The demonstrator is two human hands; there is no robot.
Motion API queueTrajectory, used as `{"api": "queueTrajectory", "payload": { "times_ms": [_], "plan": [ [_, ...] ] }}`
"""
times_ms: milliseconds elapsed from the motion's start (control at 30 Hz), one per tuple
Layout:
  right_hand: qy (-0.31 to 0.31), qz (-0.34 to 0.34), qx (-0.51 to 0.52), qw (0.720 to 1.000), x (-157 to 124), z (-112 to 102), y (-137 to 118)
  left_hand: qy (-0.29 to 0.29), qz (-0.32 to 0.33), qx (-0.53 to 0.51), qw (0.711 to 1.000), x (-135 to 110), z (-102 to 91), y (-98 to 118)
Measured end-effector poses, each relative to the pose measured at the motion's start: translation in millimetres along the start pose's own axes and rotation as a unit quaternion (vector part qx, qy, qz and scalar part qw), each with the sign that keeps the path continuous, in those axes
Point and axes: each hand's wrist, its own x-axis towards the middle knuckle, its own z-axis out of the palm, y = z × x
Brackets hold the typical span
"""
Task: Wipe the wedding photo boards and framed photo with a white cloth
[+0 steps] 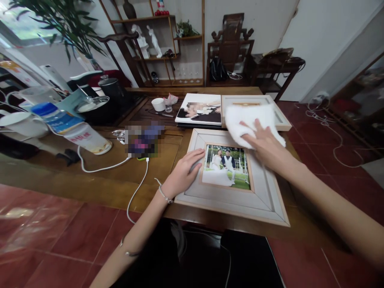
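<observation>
A wide pale picture frame [222,199] lies face up near the table's front edge, around a wedding photo [225,170] of two seated people outdoors. My left hand [184,173] rests flat on the frame's left border, its fingers stretched out beside the photo. With my right hand [267,146] I hold a folded white cloth [252,116] over the frame's far right corner; the fingers press on its top. Whether the cloth touches the frame beneath cannot be made out. The cloth also covers part of a second pale frame [283,122] behind.
Beyond the frame lies a photo panel [187,105]. A white cup [158,104], a tilted blue-capped bottle [84,136], a dark pot [109,89] and a white cable [138,188] occupy the left side. A shelf [189,82] and a carved chair [231,48] stand behind.
</observation>
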Motion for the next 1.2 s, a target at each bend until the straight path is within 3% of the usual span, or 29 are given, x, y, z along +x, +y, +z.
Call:
{"api": "queueTrajectory", "payload": {
  "times_ms": [100,200,400,600,700,833,1000,1200],
  "plan": [
    [-0.037,-0.017,-0.002,0.999,3,14,-9,0.003,-0.001,-0.004,1.0,0,-0.4,0],
    [-0.049,-0.003,-0.016,0.999,1,11,-20,0.0,-0.005,-0.003,1.0,1,-0.8,0],
    [-0.091,-0.038,-0.034,0.995,-21,-9,-45,-0.003,-0.009,-0.001,1.0,1,-0.9,1],
    [-0.128,-0.107,0.052,0.985,-66,-42,-85,0.0,-0.004,0.005,1.0,1,-0.3,0],
    [-0.122,-0.105,0.072,0.984,-74,-51,-101,-0.003,-0.008,0.006,1.0,1,-0.4,1],
    [-0.129,-0.062,0.06,0.988,-54,-36,-95,0.0,0.002,0.005,1.0,1,-0.3,1],
    [-0.07,-0.012,-0.012,0.997,-27,-10,-69,-0.001,0.004,0.0,1.0,0,-0.7,0],
    [-0.072,-0.023,-0.028,0.997,-26,-8,-64,-0.004,-0.002,-0.001,1.0,0,-0.9,0]
  ]
}}
